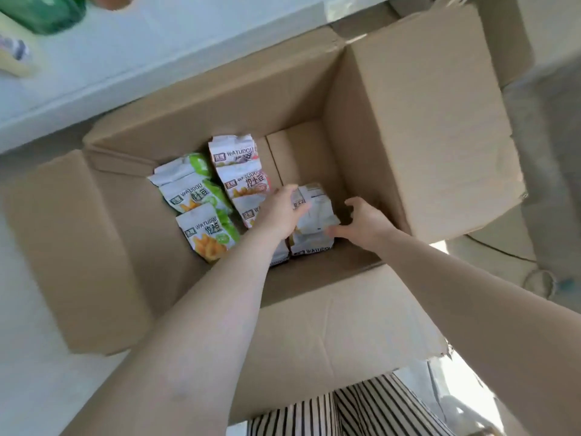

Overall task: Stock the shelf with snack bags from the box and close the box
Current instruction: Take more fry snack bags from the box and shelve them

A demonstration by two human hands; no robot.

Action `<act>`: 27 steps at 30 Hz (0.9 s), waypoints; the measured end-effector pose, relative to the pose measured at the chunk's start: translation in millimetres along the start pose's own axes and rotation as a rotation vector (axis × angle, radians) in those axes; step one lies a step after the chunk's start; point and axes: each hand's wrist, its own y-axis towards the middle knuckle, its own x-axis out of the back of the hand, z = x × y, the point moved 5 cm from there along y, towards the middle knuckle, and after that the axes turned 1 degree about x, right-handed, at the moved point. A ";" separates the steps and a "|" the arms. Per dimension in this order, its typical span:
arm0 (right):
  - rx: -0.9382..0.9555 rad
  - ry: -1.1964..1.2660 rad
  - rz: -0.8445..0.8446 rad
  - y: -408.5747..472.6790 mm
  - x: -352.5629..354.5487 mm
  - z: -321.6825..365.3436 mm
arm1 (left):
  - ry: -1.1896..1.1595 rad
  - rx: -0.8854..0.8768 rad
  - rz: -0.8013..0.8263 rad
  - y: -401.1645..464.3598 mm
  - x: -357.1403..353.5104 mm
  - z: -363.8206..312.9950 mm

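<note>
An open cardboard box (pixel 220 99) stands on the floor with all its flaps folded out. Several snack bags lie on its bottom: green and white ones (pixel 195 196) at the left, red and white ones (pixel 240 171) in the middle. A white bag (pixel 316 212) lies back side up at the right. My left hand (pixel 279 210) reaches down and its fingers curl over that bag's left edge. My right hand (pixel 364 223) is at the bag's right edge, thumb on its lower corner, fingers spread above the box floor. Another bag (pixel 311 245) lies under it.
A white shelf edge (pixel 132 58) runs along the top left, with a green bottle (pixel 47 12) and other goods on it. The box's large right flap (pixel 434 121) stands up. Striped trousers (pixel 352 407) show at the bottom. More cardboard (pixel 509 36) lies behind the box.
</note>
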 end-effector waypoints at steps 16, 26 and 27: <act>-0.149 -0.035 0.105 44.8 -16.6 -23.6 | -0.109 0.215 -0.060 59.1 -44.2 13.9; -0.249 0.413 0.029 73.4 -38.2 -17.0 | -0.252 0.118 -0.211 87.6 -17.2 7.1; -0.262 0.504 0.030 75.4 -42.4 -15.6 | -0.282 0.116 -0.218 89.1 -13.9 7.8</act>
